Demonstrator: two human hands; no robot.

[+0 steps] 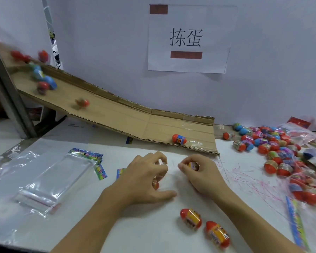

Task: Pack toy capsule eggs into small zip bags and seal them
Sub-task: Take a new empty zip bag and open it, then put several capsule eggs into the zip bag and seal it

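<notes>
My left hand (146, 179) holds a clear zip bag (167, 177) on the white table, fingers curled at its mouth; a red egg (155, 184) shows under the palm inside the bag. My right hand (199, 172) pinches a red and yellow capsule egg (193, 165) just right of the bag's opening. Two red and yellow eggs (191, 219) (217, 234) lie on the table near me, between my forearms.
A cardboard ramp (117, 117) slopes down from the upper left, with several eggs rolling on it and one egg (179, 139) near its foot. A pile of eggs (274, 143) and filled bags lies at right. A stack of empty zip bags (49, 181) lies at left.
</notes>
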